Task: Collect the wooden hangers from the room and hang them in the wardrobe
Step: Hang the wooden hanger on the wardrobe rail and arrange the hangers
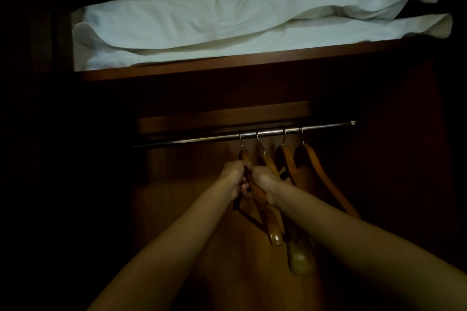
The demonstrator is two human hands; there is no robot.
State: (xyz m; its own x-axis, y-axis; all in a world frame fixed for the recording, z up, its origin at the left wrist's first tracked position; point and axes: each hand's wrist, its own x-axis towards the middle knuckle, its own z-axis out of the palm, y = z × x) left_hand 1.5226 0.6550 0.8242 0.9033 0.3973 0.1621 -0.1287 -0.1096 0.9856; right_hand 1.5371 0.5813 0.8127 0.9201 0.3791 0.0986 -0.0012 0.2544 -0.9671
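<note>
Several wooden hangers hang by their metal hooks on the wardrobe's metal rail. My left hand is closed around the leftmost hanger. Right beside it, my right hand grips the second hanger, whose lower end points toward me. Two more hangers hang free to the right. The two hands touch each other. The wardrobe is dim and its sides are lost in the dark.
A wooden shelf runs above the rail, with white folded bedding lying on it. The wardrobe's brown back panel is behind the hangers. Left of the hangers the rail is bare.
</note>
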